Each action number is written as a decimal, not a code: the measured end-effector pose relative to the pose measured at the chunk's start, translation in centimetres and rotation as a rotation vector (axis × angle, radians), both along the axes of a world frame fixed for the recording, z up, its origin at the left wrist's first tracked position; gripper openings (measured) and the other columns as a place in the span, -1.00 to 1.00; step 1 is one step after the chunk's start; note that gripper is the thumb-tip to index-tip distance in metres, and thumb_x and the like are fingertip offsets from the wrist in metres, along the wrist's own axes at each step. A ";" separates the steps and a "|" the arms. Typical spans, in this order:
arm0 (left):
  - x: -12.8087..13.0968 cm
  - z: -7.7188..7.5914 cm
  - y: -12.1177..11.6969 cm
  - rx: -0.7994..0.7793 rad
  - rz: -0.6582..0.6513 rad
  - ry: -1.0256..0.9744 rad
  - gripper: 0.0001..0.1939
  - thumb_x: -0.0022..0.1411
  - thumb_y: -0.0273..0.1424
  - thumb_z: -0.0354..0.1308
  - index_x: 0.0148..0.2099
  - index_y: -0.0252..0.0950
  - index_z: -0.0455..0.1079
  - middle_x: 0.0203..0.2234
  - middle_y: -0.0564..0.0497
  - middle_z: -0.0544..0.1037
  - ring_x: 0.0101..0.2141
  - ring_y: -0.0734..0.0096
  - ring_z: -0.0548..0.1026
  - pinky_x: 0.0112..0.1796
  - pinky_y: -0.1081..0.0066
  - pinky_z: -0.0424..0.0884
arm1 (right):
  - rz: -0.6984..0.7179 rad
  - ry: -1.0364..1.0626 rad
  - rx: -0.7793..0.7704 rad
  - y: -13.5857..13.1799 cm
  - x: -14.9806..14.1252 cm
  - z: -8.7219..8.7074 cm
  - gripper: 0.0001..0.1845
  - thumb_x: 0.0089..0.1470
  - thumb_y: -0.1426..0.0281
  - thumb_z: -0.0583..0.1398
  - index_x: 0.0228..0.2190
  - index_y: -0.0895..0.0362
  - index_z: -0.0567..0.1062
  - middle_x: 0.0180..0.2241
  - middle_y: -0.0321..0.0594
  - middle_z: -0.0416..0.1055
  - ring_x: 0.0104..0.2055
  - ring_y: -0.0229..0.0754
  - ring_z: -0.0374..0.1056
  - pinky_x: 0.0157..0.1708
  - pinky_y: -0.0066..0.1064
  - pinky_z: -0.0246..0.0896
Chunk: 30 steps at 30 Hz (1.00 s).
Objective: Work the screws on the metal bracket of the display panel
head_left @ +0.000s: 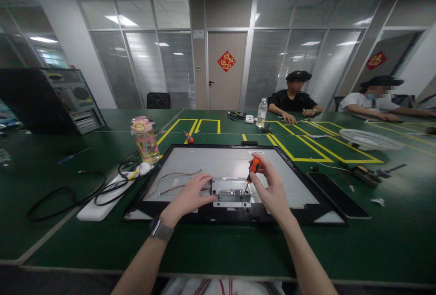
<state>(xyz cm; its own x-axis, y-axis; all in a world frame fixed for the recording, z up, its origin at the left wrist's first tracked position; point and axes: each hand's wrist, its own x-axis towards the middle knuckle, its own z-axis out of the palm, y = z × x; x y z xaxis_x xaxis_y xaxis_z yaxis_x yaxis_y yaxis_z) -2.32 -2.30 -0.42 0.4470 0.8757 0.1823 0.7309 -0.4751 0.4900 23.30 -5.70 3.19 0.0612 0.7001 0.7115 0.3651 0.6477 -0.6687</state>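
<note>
A display panel (194, 156) with a black frame lies flat on the green table, its grey back facing up. On its near middle sits a metal bracket (231, 203) with small parts along it. My left hand (187, 197) spans the bracket's left end, thumb at the near side and fingers at the far side. In my right hand (272, 188) is an orange and black screwdriver (254, 168), pinched by the handle. Its shaft points down to the bracket's right part; whether the tip sits in a screw is too small to tell. Thin wires (177, 189) run left from the bracket.
Left of the panel are a power strip (98, 204), black cables (64, 190) and a pink-lidded bottle (145, 138). A phone (337, 195) lies right. Another screwdriver (189, 138) and a water bottle (262, 113) stay beyond. Two people sit across the table; a computer case (51, 100) stands far left.
</note>
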 end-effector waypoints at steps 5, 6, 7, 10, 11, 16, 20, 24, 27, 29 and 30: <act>0.1 0.3 -0.2 -0.001 -0.005 0.004 -0.37 0.17 -0.09 0.20 0.22 -0.23 0.25 0.21 -0.14 0.27 0.20 0.04 0.24 0.19 0.15 0.16 | -0.139 0.003 0.020 0.1 -0.1 -0.1 -0.52 0.10 0.43 0.18 0.08 0.04 0.35 -0.19 -0.15 0.46 -0.23 -0.11 0.40 -0.15 -0.16 0.36; 0.1 0.4 -0.2 0.002 -0.005 0.004 -0.37 0.17 -0.09 0.20 0.21 -0.23 0.25 0.21 -0.14 0.28 0.20 0.04 0.25 0.19 0.15 0.17 | -0.165 0.023 0.026 0.1 -0.1 -0.1 -0.52 0.09 0.42 0.19 0.07 0.04 0.36 -0.20 -0.15 0.46 -0.24 -0.11 0.41 -0.16 -0.16 0.36; 0.1 0.4 -0.3 0.004 -0.004 0.004 -0.38 0.17 -0.10 0.20 0.21 -0.24 0.26 0.21 -0.14 0.29 0.19 0.04 0.25 0.18 0.15 0.17 | -0.186 0.051 0.029 0.1 -0.2 0.0 -0.53 0.08 0.41 0.21 0.06 0.05 0.38 -0.21 -0.15 0.46 -0.26 -0.11 0.41 -0.17 -0.16 0.37; 0.2 0.5 -0.3 0.004 0.003 0.000 -0.38 0.17 -0.12 0.21 0.21 -0.26 0.25 0.21 -0.15 0.28 0.19 0.06 0.26 0.19 0.17 0.16 | -0.237 0.215 0.026 0.1 -0.3 0.2 -0.55 0.04 0.36 0.25 0.00 0.06 0.40 -0.24 -0.16 0.44 -0.29 -0.14 0.41 -0.21 -0.19 0.39; 0.2 0.5 -0.3 0.007 0.002 -0.003 -0.38 0.17 -0.13 0.21 0.21 -0.27 0.25 0.21 -0.15 0.28 0.19 0.06 0.26 0.19 0.17 0.16 | -0.253 0.296 0.021 0.2 -0.4 0.2 -0.55 0.01 0.35 0.28 -0.02 0.06 0.39 -0.25 -0.18 0.42 -0.29 -0.15 0.41 -0.23 -0.21 0.41; 0.2 0.3 -0.2 0.031 -0.010 -0.007 -0.41 0.17 -0.13 0.21 0.19 -0.24 0.28 0.18 -0.13 0.31 0.17 0.07 0.28 0.17 0.18 0.19 | -0.121 0.653 -0.191 0.6 -0.8 0.1 -0.48 -0.13 0.21 0.36 -0.15 0.09 0.35 -0.37 -0.27 0.41 -0.39 -0.14 0.48 -0.31 -0.18 0.48; 0.3 0.4 -0.2 0.027 -0.003 -0.003 -0.41 0.16 -0.13 0.21 0.18 -0.26 0.28 0.18 -0.14 0.31 0.17 0.06 0.29 0.17 0.18 0.19 | -0.016 0.624 -0.331 0.9 -1.2 -0.8 -0.46 -0.16 0.15 0.37 -0.19 0.10 0.35 -0.41 -0.30 0.42 -0.42 -0.13 0.48 -0.34 -0.16 0.51; 0.3 0.5 -0.3 0.024 -0.008 -0.007 -0.42 0.17 -0.13 0.21 0.18 -0.24 0.28 0.18 -0.13 0.31 0.17 0.05 0.28 0.17 0.16 0.19 | -0.048 0.477 -0.310 1.1 -1.5 -1.6 -0.49 -0.08 0.15 0.34 -0.15 0.10 0.34 -0.37 -0.28 0.40 -0.45 -0.18 0.46 -0.34 -0.19 0.51; 0.3 0.3 -0.2 0.027 -0.010 -0.015 -0.41 0.16 -0.13 0.22 0.18 -0.25 0.28 0.19 -0.14 0.30 0.16 0.06 0.29 0.17 0.16 0.19 | -0.068 0.433 -0.305 1.2 -1.5 -2.1 -0.50 -0.06 0.14 0.32 -0.14 0.10 0.33 -0.36 -0.27 0.39 -0.46 -0.19 0.44 -0.35 -0.19 0.51; 0.2 0.1 0.0 0.033 -0.012 -0.023 -0.40 0.16 -0.13 0.22 0.18 -0.25 0.28 0.18 -0.14 0.31 0.16 0.06 0.29 0.17 0.17 0.19 | -0.081 0.418 -0.297 1.3 -1.5 -2.2 -0.50 -0.05 0.14 0.32 -0.14 0.10 0.33 -0.36 -0.27 0.39 -0.47 -0.20 0.43 -0.36 -0.19 0.51; 0.2 0.0 0.0 0.036 -0.012 -0.026 -0.40 0.16 -0.13 0.22 0.18 -0.24 0.28 0.18 -0.13 0.31 0.16 0.06 0.29 0.17 0.17 0.19 | -0.086 0.413 -0.294 1.3 -1.6 -2.2 -0.50 -0.05 0.14 0.31 -0.14 0.10 0.33 -0.36 -0.27 0.39 -0.48 -0.20 0.43 -0.37 -0.20 0.51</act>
<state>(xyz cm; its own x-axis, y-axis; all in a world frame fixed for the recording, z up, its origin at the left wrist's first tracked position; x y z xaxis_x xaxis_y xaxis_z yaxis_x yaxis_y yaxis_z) -2.14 -2.27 -0.44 0.4525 0.8628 0.2254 0.7119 -0.5017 0.4914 21.73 -4.41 1.01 0.3617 0.8469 0.3898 0.0762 0.3898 -0.9177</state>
